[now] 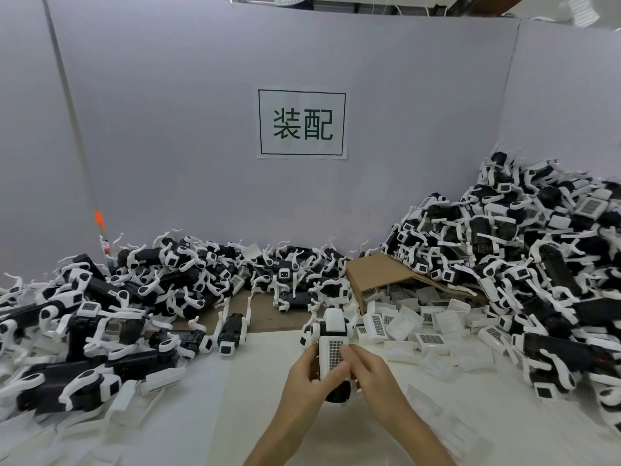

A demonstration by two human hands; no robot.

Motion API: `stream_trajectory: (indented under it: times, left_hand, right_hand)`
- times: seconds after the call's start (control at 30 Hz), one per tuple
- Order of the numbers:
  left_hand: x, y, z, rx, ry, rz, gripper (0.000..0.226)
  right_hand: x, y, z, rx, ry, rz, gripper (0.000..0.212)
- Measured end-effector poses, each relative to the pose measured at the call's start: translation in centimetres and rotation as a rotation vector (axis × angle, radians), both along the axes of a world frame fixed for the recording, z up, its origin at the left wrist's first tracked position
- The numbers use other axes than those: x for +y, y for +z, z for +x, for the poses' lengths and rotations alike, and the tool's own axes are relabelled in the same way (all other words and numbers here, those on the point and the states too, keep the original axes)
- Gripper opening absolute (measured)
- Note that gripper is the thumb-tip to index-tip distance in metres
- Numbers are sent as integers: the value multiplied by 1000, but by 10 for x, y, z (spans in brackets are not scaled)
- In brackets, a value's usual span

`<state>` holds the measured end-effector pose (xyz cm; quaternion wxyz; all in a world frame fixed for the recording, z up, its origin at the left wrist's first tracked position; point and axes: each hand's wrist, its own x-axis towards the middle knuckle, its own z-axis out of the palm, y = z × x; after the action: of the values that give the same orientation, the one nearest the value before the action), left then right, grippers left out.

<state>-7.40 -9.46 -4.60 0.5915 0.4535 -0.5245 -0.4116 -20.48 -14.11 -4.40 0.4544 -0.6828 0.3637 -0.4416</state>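
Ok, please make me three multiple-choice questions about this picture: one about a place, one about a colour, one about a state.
1. Where is the paper sign?
A) on the table
B) on the wall
C) on the cardboard box

2. What colour are the characters on the sign?
A) red
B) blue
C) green

3. How is the toy dog at the centre front?
A) lying untouched
B) held by both hands
C) held by the left hand only

Answers:
1 B: the sign is stuck flat on the grey wall.
2 C: the two characters are dark green on white paper.
3 B: the left hand and the right hand both grip it.
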Motion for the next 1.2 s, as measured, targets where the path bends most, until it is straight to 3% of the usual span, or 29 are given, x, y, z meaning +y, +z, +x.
stream_trajectory:
  times: [0.1,0.27,0.33,0.47,0.67,0.8,0.97,1.13,1.2]
  left_hand:
    - [0,0,-1,-45,-17,39,40]
    - [4,5,-1,-10,6,117,22]
    - [5,6,-1,-33,-2,134,25]
    - [7,7,1,-81,-20,136,37]
    - [5,5,5,-99,-85,151,37]
    - [4,2,4,-163,-70,91,50]
    - [-4,2,13,47,181,38,73]
    - [-16,-5,39,245,419,-41,70]
    - [-21,-8,42,262,437,-20,69]
  right_hand:
    - [-2,4,-3,-81,-132,25,35]
    - [-6,4,-11,-139,-314,-140,24]
    - [-5,9,-14,-162,-217,-120,18]
    - [-2,14,-13,-145,9,-71,30]
    - [-3,13,-18,-106,52,-9,36]
    - [-5,15,-24,-95,102,49,33]
    - [-5,23,-39,-16,234,125,39]
    - [-15,58,-60,212,485,204,36]
    - [-27,94,-69,140,435,123,28]
